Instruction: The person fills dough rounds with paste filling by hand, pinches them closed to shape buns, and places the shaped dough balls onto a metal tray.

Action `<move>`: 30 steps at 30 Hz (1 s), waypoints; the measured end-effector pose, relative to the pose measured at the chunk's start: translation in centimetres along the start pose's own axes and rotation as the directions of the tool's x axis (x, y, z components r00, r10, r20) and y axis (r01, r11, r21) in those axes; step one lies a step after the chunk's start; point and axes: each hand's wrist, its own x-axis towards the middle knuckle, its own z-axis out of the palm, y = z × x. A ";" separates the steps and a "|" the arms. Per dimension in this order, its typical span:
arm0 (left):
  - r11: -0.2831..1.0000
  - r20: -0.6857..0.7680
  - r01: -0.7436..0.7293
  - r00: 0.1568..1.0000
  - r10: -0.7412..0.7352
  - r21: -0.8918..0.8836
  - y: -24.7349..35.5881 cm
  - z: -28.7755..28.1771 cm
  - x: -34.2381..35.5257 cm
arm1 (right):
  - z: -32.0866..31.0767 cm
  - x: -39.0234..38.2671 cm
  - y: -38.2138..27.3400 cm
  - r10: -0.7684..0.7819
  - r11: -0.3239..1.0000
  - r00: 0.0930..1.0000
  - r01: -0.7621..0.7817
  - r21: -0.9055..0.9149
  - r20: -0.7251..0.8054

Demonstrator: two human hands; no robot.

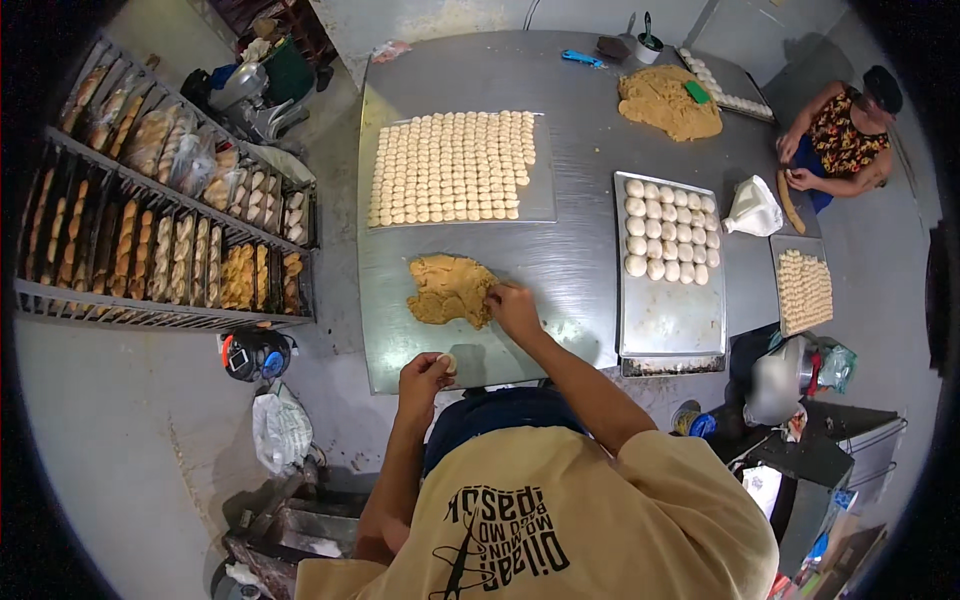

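Note:
Pinched in the fingers of my left hand (425, 380), near the front edge of the metal table, is a small pale dough piece (449, 363). My right hand (514, 310) reaches to the right edge of a flattened mound of brown, crumbly filling (445, 290). Its fingers are closed together against the filling, apparently gripping a bit of it; the fingertips are partly hidden. Beyond the mound, rows of small pale dough pieces (450, 165) cover most of a metal sheet. To my right, a tray (672, 322) bears several round dough balls (672, 230) on its far half.
At the far right another person (850, 140) handles a long dough roll (790, 203). A larger brown mound (668, 102) with a green scraper (697, 92) lies at the back. A white bag (754, 207) and a tray of small pieces (803, 288) sit rightward. Bread racks (165, 290) stand left.

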 end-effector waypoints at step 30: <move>0.988 0.467 -0.090 0.884 0.021 0.127 4.1 14.5 4.2 | -22.9 -0.8 0.2 0.573 -0.178 0.717 -0.364 0.914 0.397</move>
